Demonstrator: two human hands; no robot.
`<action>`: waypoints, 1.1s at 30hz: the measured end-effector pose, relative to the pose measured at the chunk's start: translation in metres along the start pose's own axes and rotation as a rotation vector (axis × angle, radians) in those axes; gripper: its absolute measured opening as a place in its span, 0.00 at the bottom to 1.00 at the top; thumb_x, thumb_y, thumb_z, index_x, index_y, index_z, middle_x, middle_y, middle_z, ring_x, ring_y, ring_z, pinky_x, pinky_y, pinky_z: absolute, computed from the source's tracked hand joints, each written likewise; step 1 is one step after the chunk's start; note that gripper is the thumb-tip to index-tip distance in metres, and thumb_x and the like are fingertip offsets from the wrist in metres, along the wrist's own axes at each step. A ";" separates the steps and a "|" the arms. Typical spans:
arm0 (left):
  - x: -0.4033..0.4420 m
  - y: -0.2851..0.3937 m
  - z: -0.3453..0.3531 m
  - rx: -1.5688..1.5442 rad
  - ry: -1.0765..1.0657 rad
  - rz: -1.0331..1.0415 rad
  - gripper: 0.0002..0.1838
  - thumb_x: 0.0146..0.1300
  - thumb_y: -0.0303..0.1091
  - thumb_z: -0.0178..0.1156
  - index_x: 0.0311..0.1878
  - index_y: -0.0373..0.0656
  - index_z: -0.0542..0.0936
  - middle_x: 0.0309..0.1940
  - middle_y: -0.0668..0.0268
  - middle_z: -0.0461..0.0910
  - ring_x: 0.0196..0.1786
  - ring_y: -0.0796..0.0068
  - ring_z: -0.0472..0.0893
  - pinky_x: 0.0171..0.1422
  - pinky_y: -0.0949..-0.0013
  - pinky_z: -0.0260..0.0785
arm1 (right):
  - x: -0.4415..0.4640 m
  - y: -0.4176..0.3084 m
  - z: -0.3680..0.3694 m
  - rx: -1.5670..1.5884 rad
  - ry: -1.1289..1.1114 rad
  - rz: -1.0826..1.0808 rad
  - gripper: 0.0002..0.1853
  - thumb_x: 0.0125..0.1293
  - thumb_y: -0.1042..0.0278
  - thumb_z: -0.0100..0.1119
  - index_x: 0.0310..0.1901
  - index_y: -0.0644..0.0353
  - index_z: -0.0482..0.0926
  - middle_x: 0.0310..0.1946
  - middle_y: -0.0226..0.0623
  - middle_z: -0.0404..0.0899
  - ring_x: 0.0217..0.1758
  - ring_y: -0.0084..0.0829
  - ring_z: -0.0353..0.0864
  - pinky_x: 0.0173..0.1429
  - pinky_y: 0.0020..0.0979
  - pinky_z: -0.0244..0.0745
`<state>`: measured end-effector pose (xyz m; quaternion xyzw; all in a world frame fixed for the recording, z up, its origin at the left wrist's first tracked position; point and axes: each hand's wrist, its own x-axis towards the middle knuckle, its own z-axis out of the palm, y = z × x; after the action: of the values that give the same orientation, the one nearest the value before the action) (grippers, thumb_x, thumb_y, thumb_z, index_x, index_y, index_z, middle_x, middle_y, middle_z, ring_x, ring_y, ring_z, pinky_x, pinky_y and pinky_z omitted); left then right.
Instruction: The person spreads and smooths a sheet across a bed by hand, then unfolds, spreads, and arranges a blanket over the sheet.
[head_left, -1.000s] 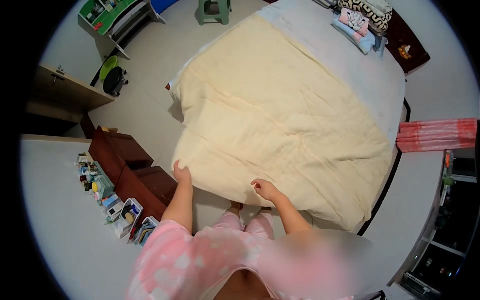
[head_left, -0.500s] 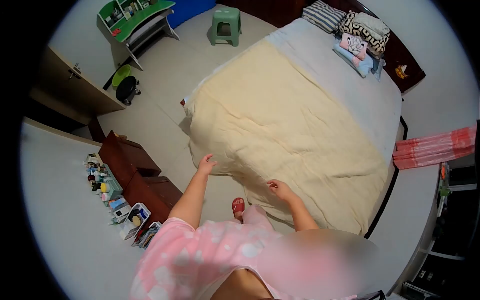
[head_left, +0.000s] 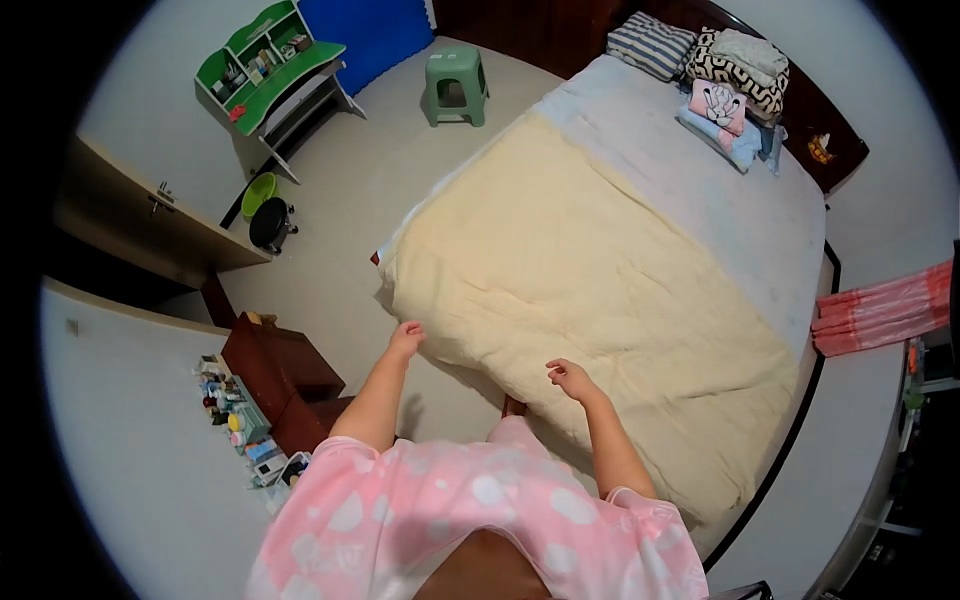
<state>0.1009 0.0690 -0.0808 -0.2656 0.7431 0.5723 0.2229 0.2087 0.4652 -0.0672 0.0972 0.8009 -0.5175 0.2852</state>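
A cream-yellow quilt (head_left: pixel 560 270) covers the lower part of the bed, wrinkled near its front edge and hanging over the foot end. My left hand (head_left: pixel 407 338) is beside the quilt's left front corner, fingers loosely apart and holding nothing. Above the quilt's front part is my right hand (head_left: pixel 568 377), its fingers slightly curled but apart, with nothing in them. The pale sheet (head_left: pixel 690 210) shows beyond the quilt. On it, near the headboard, lie a striped pillow (head_left: pixel 650 45), a patterned pillow (head_left: pixel 735 72) and folded cloths (head_left: pixel 718 108).
A green stool (head_left: pixel 456 88) stands left of the bed, with a green desk (head_left: pixel 275 85) behind. A black round stool (head_left: pixel 271 225) is near the door (head_left: pixel 150 215). Dark red cabinets (head_left: pixel 280 370) stand at my left, a pink curtain (head_left: pixel 880 310) hangs at right.
The quilt's front edge has left my left hand and dropped over the bed's end. Both hands have opened away from it, and the view has shifted, showing more of the headboard and desk.
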 end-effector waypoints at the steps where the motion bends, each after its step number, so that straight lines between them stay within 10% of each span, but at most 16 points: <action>1: 0.009 0.006 -0.001 -0.019 -0.004 0.015 0.25 0.53 0.23 0.58 0.57 0.39 0.70 0.51 0.62 0.74 0.54 0.71 0.73 0.57 0.70 0.65 | 0.007 -0.007 -0.006 0.028 -0.009 0.004 0.14 0.61 0.71 0.54 0.49 0.60 0.75 0.34 0.34 0.78 0.35 0.23 0.76 0.43 0.27 0.72; 15: 0.128 0.046 -0.040 0.038 -0.133 0.003 0.26 0.54 0.26 0.60 0.58 0.40 0.69 0.50 0.61 0.75 0.53 0.71 0.74 0.58 0.70 0.64 | 0.119 -0.100 0.024 0.085 0.104 -0.008 0.14 0.61 0.68 0.53 0.48 0.59 0.76 0.32 0.36 0.79 0.34 0.27 0.76 0.40 0.29 0.72; 33: 0.396 -0.079 -0.133 0.407 -0.339 0.032 0.22 0.58 0.23 0.52 0.57 0.36 0.66 0.42 0.60 0.78 0.46 0.69 0.77 0.49 0.70 0.70 | 0.194 -0.129 0.316 0.376 0.291 0.276 0.11 0.62 0.75 0.50 0.46 0.63 0.75 0.33 0.38 0.79 0.37 0.29 0.78 0.44 0.28 0.73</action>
<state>-0.1519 -0.1317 -0.3576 -0.1039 0.7990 0.4510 0.3839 0.1043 0.1014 -0.1713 0.3301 0.7024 -0.5940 0.2117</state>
